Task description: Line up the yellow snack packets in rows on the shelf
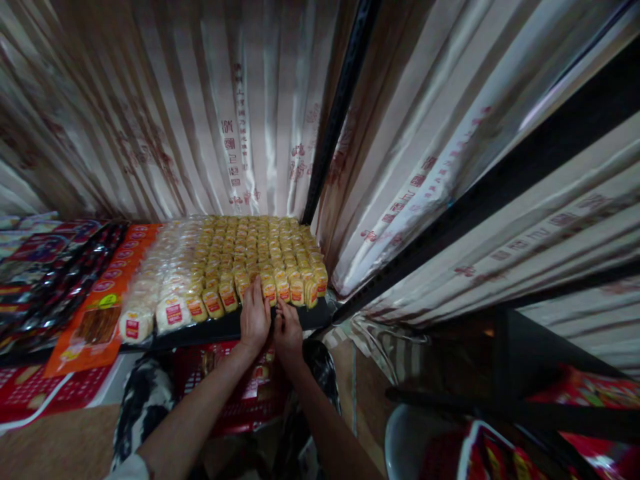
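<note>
Both my hands reach to the front edge of a dark shelf (200, 331) packed with rows of small wrapped yellow pastries (260, 250). My left hand (254, 316) lies with fingers extended up against the front row of packets, touching one. My right hand (288, 331) is just beside it, fingers curled at the shelf edge below the packets; whether it holds anything is hidden. Paler wrapped round cakes (165, 293) fill the left part of the same shelf.
Orange snack packs (103, 313) and dark red packs (45, 273) lie to the left. Striped printed curtains (210, 107) hang behind and to the right, split by a black pole (340, 107). A red crate (225, 387) sits below the shelf. Red packets (490, 453) lie bottom right.
</note>
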A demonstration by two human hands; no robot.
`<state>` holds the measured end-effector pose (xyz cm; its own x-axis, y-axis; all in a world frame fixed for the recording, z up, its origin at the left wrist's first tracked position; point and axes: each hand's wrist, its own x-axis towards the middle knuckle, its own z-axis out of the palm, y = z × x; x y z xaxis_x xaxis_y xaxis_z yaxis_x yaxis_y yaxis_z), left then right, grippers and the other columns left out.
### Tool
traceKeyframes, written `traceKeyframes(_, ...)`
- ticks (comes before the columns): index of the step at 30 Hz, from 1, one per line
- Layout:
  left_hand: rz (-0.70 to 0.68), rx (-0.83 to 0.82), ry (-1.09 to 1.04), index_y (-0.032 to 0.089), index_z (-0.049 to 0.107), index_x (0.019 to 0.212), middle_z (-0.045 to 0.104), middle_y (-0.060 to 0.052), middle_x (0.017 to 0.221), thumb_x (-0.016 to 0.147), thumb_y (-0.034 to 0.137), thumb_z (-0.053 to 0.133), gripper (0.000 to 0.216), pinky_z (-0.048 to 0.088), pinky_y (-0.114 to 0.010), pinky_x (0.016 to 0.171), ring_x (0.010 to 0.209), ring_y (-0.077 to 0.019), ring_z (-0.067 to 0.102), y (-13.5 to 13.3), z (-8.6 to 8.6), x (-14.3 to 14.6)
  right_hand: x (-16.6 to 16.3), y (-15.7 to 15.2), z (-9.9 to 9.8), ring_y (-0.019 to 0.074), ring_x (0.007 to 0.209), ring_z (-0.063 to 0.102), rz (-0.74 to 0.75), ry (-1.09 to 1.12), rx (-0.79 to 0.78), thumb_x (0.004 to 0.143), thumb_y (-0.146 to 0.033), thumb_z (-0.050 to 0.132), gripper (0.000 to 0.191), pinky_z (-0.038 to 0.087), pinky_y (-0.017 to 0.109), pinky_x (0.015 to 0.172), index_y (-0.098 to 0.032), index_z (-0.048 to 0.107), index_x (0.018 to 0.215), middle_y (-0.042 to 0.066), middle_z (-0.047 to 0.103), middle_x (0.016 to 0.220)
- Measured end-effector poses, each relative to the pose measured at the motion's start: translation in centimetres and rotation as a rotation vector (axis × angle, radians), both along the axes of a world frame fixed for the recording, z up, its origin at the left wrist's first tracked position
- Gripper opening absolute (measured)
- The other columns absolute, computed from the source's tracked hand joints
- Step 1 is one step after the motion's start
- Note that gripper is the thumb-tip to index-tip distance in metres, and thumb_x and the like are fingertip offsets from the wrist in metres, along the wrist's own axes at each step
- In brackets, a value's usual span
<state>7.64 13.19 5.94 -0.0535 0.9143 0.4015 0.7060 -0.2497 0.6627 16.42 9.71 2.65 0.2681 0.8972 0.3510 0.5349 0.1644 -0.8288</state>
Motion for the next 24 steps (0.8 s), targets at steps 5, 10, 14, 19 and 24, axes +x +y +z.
traceKeyframes(5,0.002,0.030,0.082,0.013,0.037,0.135,0.052,-0.014,0.109,0.088,0.024,0.041,0.049,0.044,-0.041,0.092,0.106,-0.0247,0.051,0.0,-0.3,-0.3,0.2,-0.2,0.4,0.0171,0.096,0.060,0.061,0.004,0.010,0.088,-0.020,0.032,0.041,0.049,0.032,0.088,-0.016,0.056,0.122,0.012,0.061,0.109)
traceKeyframes(10,-0.073,0.061,0.056,0.013,0.033,0.138,0.058,-0.014,0.112,0.089,0.023,0.037,0.050,0.041,-0.041,0.096,0.106,-0.0237,0.052,0.1,-0.9,-0.5,0.1,-0.2,1.0,0.0180,0.107,0.055,0.144,-0.083,0.041,0.084,-0.014,0.033,0.045,0.045,0.033,0.096,-0.016,0.056,0.122,0.011,0.061,0.115)
traceKeyframes(14,-0.101,0.061,0.021,0.011,0.035,0.135,0.056,-0.015,0.122,0.090,0.023,0.034,0.047,0.042,-0.040,0.096,0.107,-0.0223,0.054,0.0,-1.3,-0.8,-0.3,-0.1,1.3,0.0179,0.106,0.054,0.167,-0.125,0.024,0.083,-0.012,0.033,0.048,0.044,0.032,0.095,-0.017,0.054,0.125,0.011,0.060,0.112)
traceKeyframes(19,-0.028,0.069,0.060,0.014,0.042,0.129,0.057,-0.013,0.118,0.088,0.018,0.035,0.042,0.042,-0.039,0.097,0.111,-0.0217,0.052,-2.0,-1.3,-1.8,-0.4,0.1,0.6,0.0178,0.101,0.055,0.156,-0.160,0.010,0.084,-0.012,0.032,0.049,0.046,0.030,0.093,-0.018,0.051,0.129,0.011,0.059,0.107)
traceKeyframes(24,0.044,0.080,0.077,0.015,0.038,0.133,0.044,-0.015,0.130,0.085,0.014,0.040,0.048,0.037,-0.047,0.102,0.124,-0.0253,0.039,-4.3,-1.6,-2.9,-0.4,0.3,-0.2,0.0178,0.099,0.055,0.108,-0.233,0.050,0.081,-0.007,0.033,0.053,0.047,0.030,0.089,-0.019,0.050,0.130,0.010,0.060,0.104)
